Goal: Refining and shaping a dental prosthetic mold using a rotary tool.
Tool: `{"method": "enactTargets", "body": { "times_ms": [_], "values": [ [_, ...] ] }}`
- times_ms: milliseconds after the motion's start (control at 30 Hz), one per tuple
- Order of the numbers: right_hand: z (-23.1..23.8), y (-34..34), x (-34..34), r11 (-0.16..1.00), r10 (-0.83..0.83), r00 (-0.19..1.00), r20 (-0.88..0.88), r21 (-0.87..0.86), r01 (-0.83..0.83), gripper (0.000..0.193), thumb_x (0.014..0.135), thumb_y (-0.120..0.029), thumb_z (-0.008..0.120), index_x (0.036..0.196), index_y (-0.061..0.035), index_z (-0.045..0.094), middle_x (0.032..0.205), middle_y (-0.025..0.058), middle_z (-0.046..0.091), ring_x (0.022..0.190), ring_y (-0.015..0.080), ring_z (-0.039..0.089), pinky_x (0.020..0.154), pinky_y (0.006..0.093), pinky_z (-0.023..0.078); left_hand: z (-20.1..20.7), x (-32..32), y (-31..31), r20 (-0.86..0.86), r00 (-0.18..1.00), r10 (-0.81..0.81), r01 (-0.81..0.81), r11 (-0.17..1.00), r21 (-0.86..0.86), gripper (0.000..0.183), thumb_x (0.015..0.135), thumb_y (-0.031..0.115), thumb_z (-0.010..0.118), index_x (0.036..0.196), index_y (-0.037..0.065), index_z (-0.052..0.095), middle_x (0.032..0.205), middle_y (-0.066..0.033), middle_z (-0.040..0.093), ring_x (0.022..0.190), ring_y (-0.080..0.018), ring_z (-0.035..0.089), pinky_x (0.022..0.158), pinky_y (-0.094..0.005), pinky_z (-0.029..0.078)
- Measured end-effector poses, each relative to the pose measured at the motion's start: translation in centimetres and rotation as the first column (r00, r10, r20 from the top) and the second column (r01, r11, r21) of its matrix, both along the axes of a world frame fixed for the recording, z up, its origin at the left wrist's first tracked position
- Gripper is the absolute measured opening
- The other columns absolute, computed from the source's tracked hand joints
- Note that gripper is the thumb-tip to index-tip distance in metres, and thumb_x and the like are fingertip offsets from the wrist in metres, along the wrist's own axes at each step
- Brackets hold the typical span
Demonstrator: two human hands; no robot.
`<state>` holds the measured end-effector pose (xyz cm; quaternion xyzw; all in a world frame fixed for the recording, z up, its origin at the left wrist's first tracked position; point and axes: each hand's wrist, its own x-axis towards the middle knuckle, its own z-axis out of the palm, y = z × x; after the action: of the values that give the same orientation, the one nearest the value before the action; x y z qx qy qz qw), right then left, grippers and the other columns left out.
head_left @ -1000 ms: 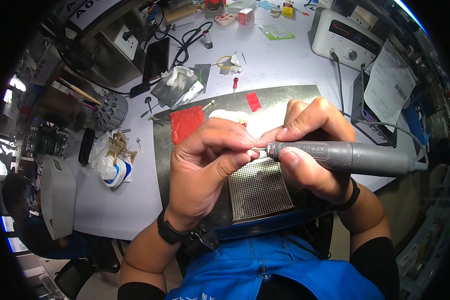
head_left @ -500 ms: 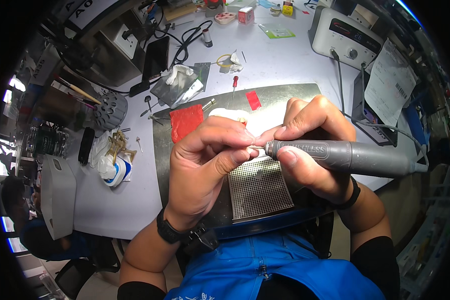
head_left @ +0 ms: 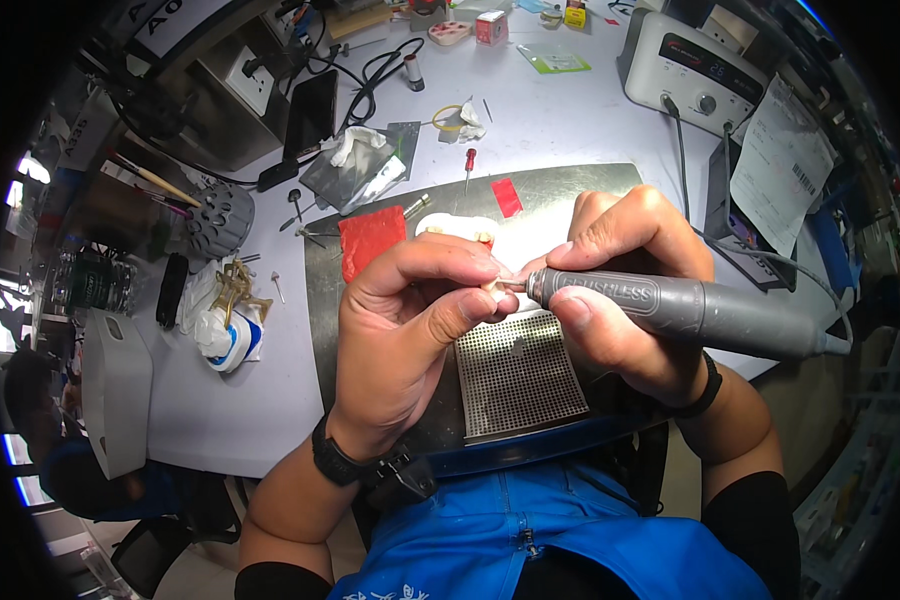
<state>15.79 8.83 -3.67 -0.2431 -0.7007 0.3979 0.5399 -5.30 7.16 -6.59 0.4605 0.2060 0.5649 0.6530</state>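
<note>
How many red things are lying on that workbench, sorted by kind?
Red sheet pieces: 2, a large red sheet and a small red strip on the grey metal tray.
Red-handled small tool: 1.
Small red box: 1.
Total: 4.

A pale grey worktop (head_left: 570,110) fills the middle of the view, lit evenly from above. A metal tray (head_left: 560,185) lies on its near part, with a perforated grid (head_left: 515,375) set in it. At the far edge stands a grey box with a wall socket (head_left: 255,85), black cables (head_left: 370,75) beside it. Bright daylight shows at the far left edge (head_left: 30,170). A dim floor lies below the worktop's near edge.
</note>
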Motion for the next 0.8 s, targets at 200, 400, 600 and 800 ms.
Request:
{"method": "enactTargets", "body": {
  "times_ms": [200, 400, 600, 800],
  "values": [
    [-0.09, -0.05, -0.03, 1.0, 0.005, 1.0, 0.004, -0.009, -0.005, 0.024, 0.083, -0.007, 0.08, 0.098, 0.0002, 0.062, 0.088, 0.0075, 0.068, 0.076, 0.0102, 0.066, 0.067, 0.0246, 0.051, -0.03, -0.03, 0.02, 0.0, 1.0, -0.002, 0.002, 1.0, 0.005, 0.016, 0.095, 0.002, 0.07, 0.11, 0.003, 0.063, 0.108, -0.0108, 0.062, 0.093, -0.0165, 0.062, 0.089, -0.0295, 0.052],
    [-0.28, -0.06, -0.21, 1.0, -0.01, 1.0, -0.01, -0.007, 0.01, 0.024, 0.083, -0.007, 0.08, 0.098, 0.0001, 0.063, 0.088, 0.0074, 0.068, 0.075, 0.0102, 0.066, 0.066, 0.0246, 0.051, -0.17, -0.05, 0.08, 0.003, 1.0, 0.0, 0.0, 1.0, -0.018, 0.016, 0.095, 0.002, 0.07, 0.109, 0.004, 0.063, 0.108, -0.0106, 0.062, 0.092, -0.0166, 0.063, 0.088, -0.0297, 0.053],
    [-0.16, -0.06, -0.19, 1.0, -0.004, 1.0, -0.006, 0.002, 0.004, 0.024, 0.083, -0.007, 0.08, 0.098, 0.0003, 0.063, 0.088, 0.008, 0.069, 0.076, 0.011, 0.068, 0.067, 0.0247, 0.052, -0.12, -0.07, -0.02, 0.005, 1.0, -0.006, 0.006, 1.0, -0.014, 0.016, 0.095, 0.003, 0.07, 0.11, 0.004, 0.062, 0.106, -0.0105, 0.062, 0.092, -0.0165, 0.062, 0.088, -0.0297, 0.053],
    [-0.2, -0.19, -0.28, 0.999, 0.006, 0.999, -0.043, -0.046, -0.008, 0.024, 0.082, -0.007, 0.08, 0.098, 0.0007, 0.063, 0.089, 0.0086, 0.069, 0.078, 0.0117, 0.068, 0.069, 0.0251, 0.053, 0.02, -0.03, 0.01, 0.003, 1.0, -0.002, 0.003, 1.0, -0.015, 0.016, 0.095, 0.003, 0.07, 0.11, 0.004, 0.062, 0.106, -0.0104, 0.062, 0.092, -0.0166, 0.062, 0.088, -0.0298, 0.053]
  ]
}}
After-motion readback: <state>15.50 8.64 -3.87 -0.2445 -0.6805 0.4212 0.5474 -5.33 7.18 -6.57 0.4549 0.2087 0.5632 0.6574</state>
